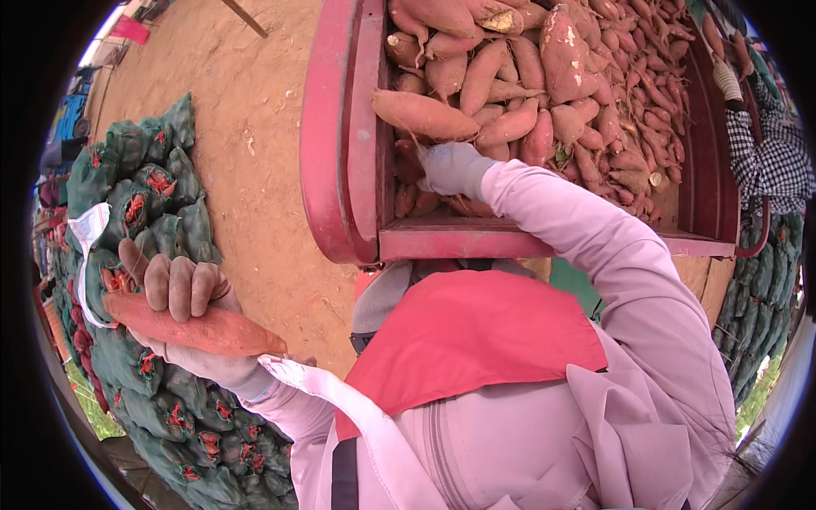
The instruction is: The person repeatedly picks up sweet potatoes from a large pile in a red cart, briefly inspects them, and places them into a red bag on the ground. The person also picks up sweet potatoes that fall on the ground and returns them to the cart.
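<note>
My left hand (182, 287), in a soiled grey glove, grips a long reddish sweet potato (210, 333) out to the left. My right hand (456, 169), also gloved, reaches over the side of a red metal cart bed (446, 244) and into its load of sweet potatoes (561, 127). Its fingers point left and down, beside a partly hidden sweet potato (408, 162). Whether they are closed around one cannot be made out. A large sweet potato (424, 116) lies just beyond this hand, near the bed's left wall.
Green mesh sacks (182, 233) with red ties are heaped on the left, more sacks (762, 293) at right. White fabric (89, 226) hangs beside my left hand. Across the cart, another person in a checkered sleeve (743, 137) holds sweet potatoes (714, 38). Bare earth (255, 146) lies left of the cart.
</note>
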A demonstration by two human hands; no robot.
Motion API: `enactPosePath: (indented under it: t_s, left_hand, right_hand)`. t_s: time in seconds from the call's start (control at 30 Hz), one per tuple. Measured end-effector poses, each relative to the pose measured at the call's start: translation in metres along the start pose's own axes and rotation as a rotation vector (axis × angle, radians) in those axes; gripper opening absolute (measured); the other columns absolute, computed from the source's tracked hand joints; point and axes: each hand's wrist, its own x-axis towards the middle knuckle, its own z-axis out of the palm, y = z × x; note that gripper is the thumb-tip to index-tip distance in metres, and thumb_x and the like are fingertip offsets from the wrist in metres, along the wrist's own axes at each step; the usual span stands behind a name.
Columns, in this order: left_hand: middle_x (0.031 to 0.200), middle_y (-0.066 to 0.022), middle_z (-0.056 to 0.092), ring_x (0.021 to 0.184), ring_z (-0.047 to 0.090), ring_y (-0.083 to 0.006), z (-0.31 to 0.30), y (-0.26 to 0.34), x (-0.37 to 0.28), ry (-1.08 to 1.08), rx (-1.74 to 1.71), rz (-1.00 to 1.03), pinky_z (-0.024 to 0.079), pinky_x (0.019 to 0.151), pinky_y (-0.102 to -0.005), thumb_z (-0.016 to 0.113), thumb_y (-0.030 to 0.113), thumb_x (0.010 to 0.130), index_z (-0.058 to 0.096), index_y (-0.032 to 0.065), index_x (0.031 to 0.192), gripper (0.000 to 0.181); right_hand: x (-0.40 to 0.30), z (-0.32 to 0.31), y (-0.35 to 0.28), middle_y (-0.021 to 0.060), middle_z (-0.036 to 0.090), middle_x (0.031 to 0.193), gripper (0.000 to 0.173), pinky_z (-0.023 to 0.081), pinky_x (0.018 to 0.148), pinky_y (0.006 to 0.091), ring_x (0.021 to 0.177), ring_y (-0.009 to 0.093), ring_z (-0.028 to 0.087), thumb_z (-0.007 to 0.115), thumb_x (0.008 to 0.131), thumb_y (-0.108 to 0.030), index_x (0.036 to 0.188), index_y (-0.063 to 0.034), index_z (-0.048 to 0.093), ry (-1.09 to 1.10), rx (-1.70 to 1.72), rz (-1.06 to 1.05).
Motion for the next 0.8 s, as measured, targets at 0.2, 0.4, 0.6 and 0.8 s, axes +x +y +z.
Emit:
enactPosePath:
  t_s: [0.2, 0.4, 0.6, 0.8]
  left_hand:
    - [0.092, -0.0016, 0.051, 0.078, 0.053, -0.0141, -0.12, 0.008, 0.028, 0.38, -0.374, -0.266, 0.05, 0.072, -0.0301, 0.06, 0.028, 0.097, 0.039, -0.0053, 0.145, 0.062]
    - [0.095, -0.0073, 0.058, 0.087, 0.059, -0.0195, -0.215, 0.016, 0.086, 0.529, -0.382, -0.451, 0.055, 0.078, -0.034, 0.062, 0.014, 0.093, 0.039, -0.0092, 0.142, 0.058]
    - [0.096, -0.0085, 0.055, 0.086, 0.057, -0.0196, -0.253, -0.008, 0.156, 0.454, -0.295, -0.691, 0.055, 0.079, -0.0329, 0.061, 0.014, 0.093, 0.041, -0.0107, 0.14, 0.056]
    - [0.095, -0.0067, 0.052, 0.084, 0.055, -0.0175, -0.16, -0.056, 0.199, 0.249, -0.415, -0.699, 0.052, 0.077, -0.0322, 0.062, 0.016, 0.094, 0.033, -0.0105, 0.144, 0.064]
  right_hand:
    - [0.052, 0.039, -0.002, 0.0157, 0.06, 0.131, 0.052, 0.048, 0.098, 0.0416, 0.12, 0.034, 0.059, 0.061, 0.092, -0.02, 0.142, -0.012, 0.047, 0.094, 0.391, 0.169]
    - [-0.018, 0.003, 0.005, 0.0254, 0.063, 0.118, 0.064, 0.047, 0.096, 0.0436, 0.114, 0.042, 0.06, 0.068, 0.079, -0.028, 0.136, -0.0063, 0.048, 0.529, 0.527, 0.303]
    - [-0.097, -0.028, 0.076, 0.0238, 0.06, 0.129, 0.072, 0.048, 0.099, 0.0382, 0.12, 0.034, 0.06, 0.072, 0.087, -0.028, 0.147, -0.0029, 0.04, 1.064, 0.425, 0.618]
    - [-0.114, 0.041, 0.038, 0.0208, 0.065, 0.119, 0.052, 0.05, 0.094, 0.0404, 0.11, 0.035, 0.063, 0.063, 0.09, -0.035, 0.132, -0.0039, 0.057, 0.777, 0.449, 0.637]
